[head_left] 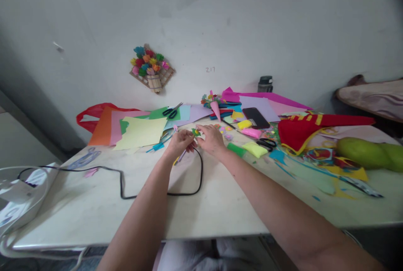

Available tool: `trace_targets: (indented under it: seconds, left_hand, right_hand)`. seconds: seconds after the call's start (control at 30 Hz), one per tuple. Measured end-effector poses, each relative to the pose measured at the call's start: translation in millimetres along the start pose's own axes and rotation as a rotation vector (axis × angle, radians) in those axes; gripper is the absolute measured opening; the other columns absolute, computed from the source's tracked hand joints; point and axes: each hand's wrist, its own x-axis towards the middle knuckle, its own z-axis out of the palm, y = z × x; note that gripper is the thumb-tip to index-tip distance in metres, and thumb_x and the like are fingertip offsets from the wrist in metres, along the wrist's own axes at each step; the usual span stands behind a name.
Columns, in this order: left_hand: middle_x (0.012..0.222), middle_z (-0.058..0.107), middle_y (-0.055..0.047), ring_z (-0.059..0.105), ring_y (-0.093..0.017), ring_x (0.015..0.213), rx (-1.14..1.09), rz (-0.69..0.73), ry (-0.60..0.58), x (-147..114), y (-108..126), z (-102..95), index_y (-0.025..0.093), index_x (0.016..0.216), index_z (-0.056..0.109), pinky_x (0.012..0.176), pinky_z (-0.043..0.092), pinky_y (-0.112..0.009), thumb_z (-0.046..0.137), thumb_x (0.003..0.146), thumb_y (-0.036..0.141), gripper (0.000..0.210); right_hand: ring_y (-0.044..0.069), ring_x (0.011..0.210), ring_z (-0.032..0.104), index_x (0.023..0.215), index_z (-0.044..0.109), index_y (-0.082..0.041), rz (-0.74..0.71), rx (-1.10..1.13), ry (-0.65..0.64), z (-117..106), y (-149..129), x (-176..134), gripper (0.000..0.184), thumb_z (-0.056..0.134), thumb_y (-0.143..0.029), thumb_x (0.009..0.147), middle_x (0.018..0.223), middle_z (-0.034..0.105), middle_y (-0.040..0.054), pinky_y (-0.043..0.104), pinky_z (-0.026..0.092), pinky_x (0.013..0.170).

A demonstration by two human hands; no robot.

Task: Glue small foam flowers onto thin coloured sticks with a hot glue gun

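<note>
Above the middle of the table, my left hand (182,140) pinches a small green paper flower with a yellow centre (195,132). My right hand (212,140) is closed around its other side, with thumb and index finger at its edge. A black cable (201,174) loops up to just beneath the hands, where its end is hidden. Under the left hand lies a thin pale stick with a yellow tip (179,158). Small cut-paper flowers (226,130) lie just beyond the right hand.
Coloured paper sheets (141,130) and scissors (172,111) lie at the back left. Rightward are a phone (256,118), black-handled scissors (266,143), a yellow packet (254,149), a red cloth (302,132) and green fruit (362,152). A paper bouquet (215,109) stands behind.
</note>
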Motion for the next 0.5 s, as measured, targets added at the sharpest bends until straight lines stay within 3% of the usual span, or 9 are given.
trace_targets:
  seconds: [0.27,0.5]
  left_hand:
    - [0.057,0.062,-0.002,0.056,-0.012,0.042,-0.032,-0.049,0.026,2.2,-4.6,-0.4,0.015,0.075,0.046,0.037,0.038,-0.020,0.059,0.070,0.040,0.029]
    - [0.057,0.063,-0.002,0.054,-0.010,0.039,-0.062,-0.058,0.053,1.6,-3.0,0.7,0.015,0.075,0.047,0.037,0.038,-0.019,0.061,0.068,0.039,0.029]
  right_hand:
    - [0.024,0.096,0.048,0.100,0.062,-0.017,-0.087,-0.071,0.003,-2.5,-1.8,-3.5,0.028,0.053,-0.021,0.073,0.101,0.063,0.0082,0.037,0.031,0.084]
    - [0.023,0.095,0.049,0.107,0.060,-0.018,-0.049,-0.063,-0.038,-2.9,-1.7,-2.7,0.032,0.049,-0.023,0.077,0.101,0.064,0.0087,0.036,0.031,0.083]
